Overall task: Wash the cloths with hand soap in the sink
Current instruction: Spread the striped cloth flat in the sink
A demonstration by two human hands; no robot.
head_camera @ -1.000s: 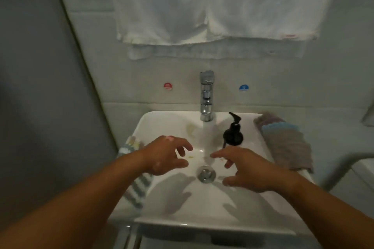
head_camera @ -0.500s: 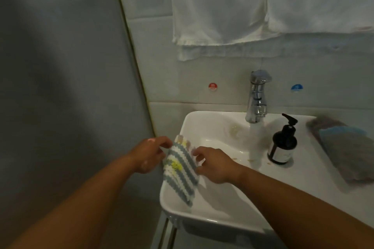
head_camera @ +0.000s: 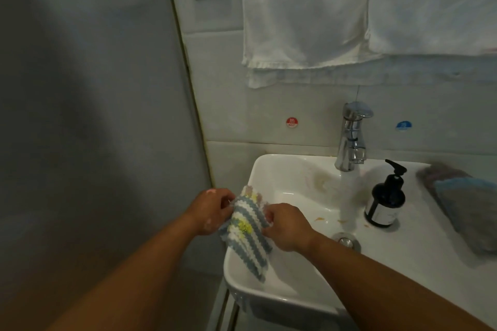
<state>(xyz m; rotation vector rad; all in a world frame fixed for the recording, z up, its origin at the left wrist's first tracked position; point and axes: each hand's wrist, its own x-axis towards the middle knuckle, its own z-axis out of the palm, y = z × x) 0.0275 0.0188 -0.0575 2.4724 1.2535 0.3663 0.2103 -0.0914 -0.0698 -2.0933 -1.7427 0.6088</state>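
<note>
Step in hand: picking up the first cloth. I'd judge the washing itself hasn't begun, since I see no soap on it.
Left hand (head_camera: 212, 209): fingers (head_camera: 226, 203) curled in, pinching the left edge of the striped cloth (head_camera: 247, 239).
Right hand (head_camera: 285, 226): fingers curled onto the cloth's right edge, gripping it.
Striped cloth: bunched between the two sets of fingers above the left rim of the sink (head_camera: 271, 166), its lower end trailing below them.
Tap (head_camera: 352, 137): running, with the stream falling well to the right of the fingers.
Soap bottle (head_camera: 386, 201): beyond the stream, farther right, untouched.
Second cloth (head_camera: 462, 204): farthest right of the fingers, lying past the bottle.
Next move: likely carry the cloth rightward under the stream, then free one hand for the pump. The trailing end needs to stay inside the basin.
Change: a second ago both hands hovered empty over the drain and the cloth lay draped on the rim. Half a second ago the fingers had just reached it. Now both grip it.
</note>
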